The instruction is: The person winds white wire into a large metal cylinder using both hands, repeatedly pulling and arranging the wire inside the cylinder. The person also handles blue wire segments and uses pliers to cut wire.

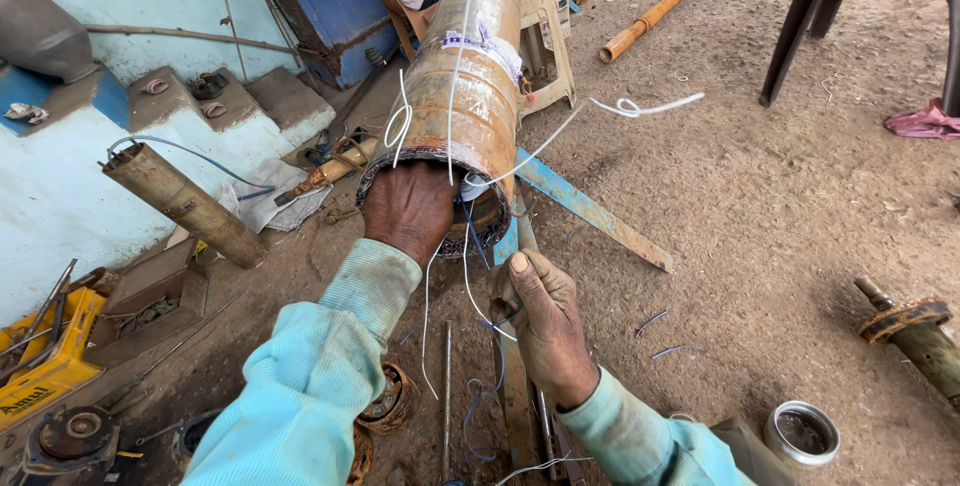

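A long rusty metal cylinder (470, 76), a motor housing with wire windings at its open near end, lies tilted away from me. My left hand (408, 208) is pressed into that open end, fingers hidden among the windings. Just below the opening, my right hand (545, 326) is closed around thin white and blue wires (468, 281) that run up into the cylinder. More white wire (640, 106) loops over the housing and trails out to the right.
A blue metal bar (590, 211) lies on the dirt floor under the cylinder. A rusty pipe (185, 204) leans at left near a blue-and-white step. A round metal tin (802, 433), a rusted shaft (915, 341), a plastic chair leg (800, 26) and a yellow box (45, 371) surround me.
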